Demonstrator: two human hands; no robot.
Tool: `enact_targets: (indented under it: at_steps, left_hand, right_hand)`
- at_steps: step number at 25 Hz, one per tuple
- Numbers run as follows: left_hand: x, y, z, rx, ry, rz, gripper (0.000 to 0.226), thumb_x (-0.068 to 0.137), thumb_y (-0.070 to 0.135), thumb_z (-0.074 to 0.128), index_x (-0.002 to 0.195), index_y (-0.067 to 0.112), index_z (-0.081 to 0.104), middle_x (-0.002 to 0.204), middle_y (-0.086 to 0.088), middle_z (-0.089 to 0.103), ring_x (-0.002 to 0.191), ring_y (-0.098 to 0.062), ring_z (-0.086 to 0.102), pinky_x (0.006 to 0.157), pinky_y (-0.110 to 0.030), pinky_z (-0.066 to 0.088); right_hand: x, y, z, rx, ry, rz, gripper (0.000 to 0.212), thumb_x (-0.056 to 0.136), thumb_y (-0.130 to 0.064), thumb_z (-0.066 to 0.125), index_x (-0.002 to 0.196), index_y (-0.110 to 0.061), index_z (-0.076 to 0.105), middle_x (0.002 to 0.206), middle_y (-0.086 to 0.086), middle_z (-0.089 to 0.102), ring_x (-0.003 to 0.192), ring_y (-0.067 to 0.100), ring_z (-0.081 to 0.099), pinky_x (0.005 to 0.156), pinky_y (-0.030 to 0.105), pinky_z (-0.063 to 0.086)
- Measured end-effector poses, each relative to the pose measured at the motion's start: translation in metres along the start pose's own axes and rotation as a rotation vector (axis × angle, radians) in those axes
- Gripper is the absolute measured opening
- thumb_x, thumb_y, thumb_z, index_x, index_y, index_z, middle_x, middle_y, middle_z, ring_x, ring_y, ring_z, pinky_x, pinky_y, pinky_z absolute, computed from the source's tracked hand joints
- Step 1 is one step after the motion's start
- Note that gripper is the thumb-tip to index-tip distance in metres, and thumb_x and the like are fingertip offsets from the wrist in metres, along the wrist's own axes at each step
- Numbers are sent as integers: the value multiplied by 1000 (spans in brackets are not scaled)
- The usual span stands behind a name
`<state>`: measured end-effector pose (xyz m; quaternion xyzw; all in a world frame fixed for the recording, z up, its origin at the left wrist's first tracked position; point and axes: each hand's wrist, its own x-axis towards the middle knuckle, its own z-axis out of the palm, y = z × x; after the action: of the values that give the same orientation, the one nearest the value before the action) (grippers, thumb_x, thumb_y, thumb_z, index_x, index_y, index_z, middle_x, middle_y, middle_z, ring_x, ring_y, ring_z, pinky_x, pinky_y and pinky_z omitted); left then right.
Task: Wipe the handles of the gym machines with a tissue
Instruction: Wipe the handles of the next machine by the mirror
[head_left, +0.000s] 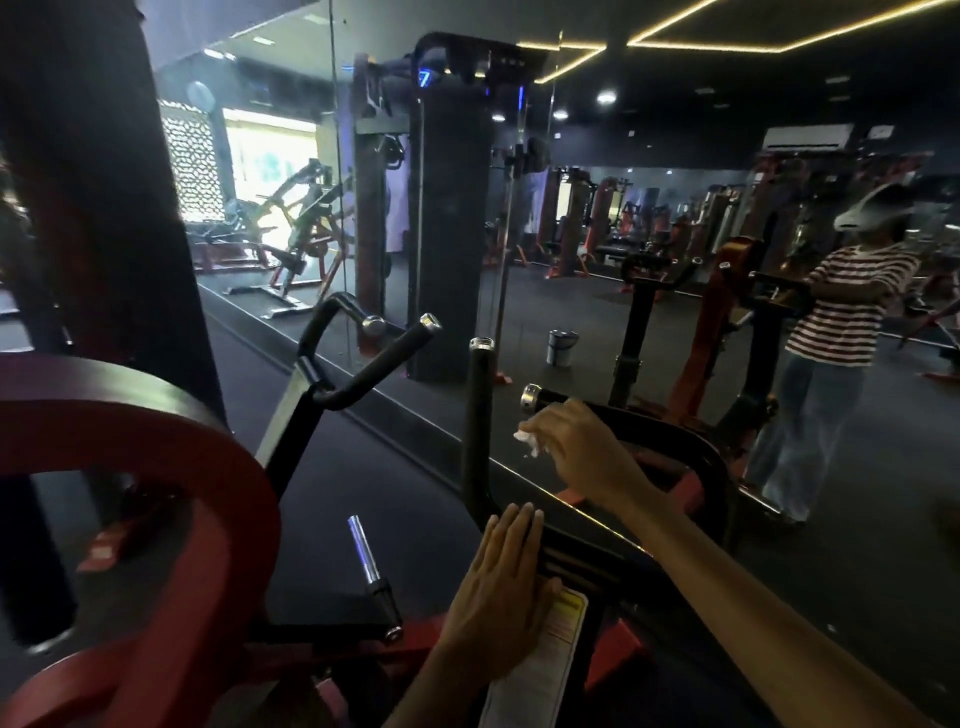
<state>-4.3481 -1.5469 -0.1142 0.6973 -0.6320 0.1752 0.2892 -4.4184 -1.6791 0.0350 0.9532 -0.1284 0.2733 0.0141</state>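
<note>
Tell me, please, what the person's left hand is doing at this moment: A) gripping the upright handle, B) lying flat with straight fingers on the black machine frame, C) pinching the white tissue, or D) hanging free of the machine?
B: the left hand lies flat, fingers straight, on the black frame, while the right hand pinches the tissue by the chrome-capped handle.

The right arm (753, 587) was stretched forward and to the left, bare to the wrist. The right hand (576, 447) was held palm down, its fingers curled and pinched together at the tips. The left hand (498, 592) was laid flat, fingers straight and together, pointed forward, the forearm angled up from below.
</note>
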Motion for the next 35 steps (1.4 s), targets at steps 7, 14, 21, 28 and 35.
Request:
enact_targets:
  at_steps: [7,14,21,28,35]
  left_hand:
    - [-6,24,12,3,55,-131,62,100,35,30,149,5,7,157,-13,12,146,-27,8,113,-37,28]
    - [-6,70,23,-43,111,-364,62,100,42,17,149,19,-14,157,1,-19,145,-20,-14,118,-35,-5]
    - [-3,90,17,4,76,-436,60,100,40,13,148,13,-9,157,3,-21,143,-14,-21,120,-35,-1]
    - [-8,81,25,51,97,-390,60,101,37,19,150,9,-1,159,-3,-11,146,-22,-11,119,-41,12]
    - [-12,69,25,211,75,-329,60,102,39,22,150,5,8,159,-10,0,146,-25,-3,117,-39,16]
  right_hand:
    - [24,-19,17,-137,-368,-420,29,96,-20,47,119,-15,64,120,4,61,109,22,53,86,29,40]
    - [47,-26,20,-97,-640,-658,20,90,-13,58,104,-14,72,110,2,59,101,15,58,73,8,35]
    - [59,-29,31,-154,-571,-766,20,90,-18,58,104,-11,71,112,3,58,106,18,56,92,29,44]
    - [66,-30,31,-306,-287,-565,17,88,0,55,103,-1,62,109,11,52,105,29,52,84,39,52]
    - [49,-23,37,-223,-325,-655,20,91,-11,55,108,-11,66,112,3,56,109,18,50,90,29,46]
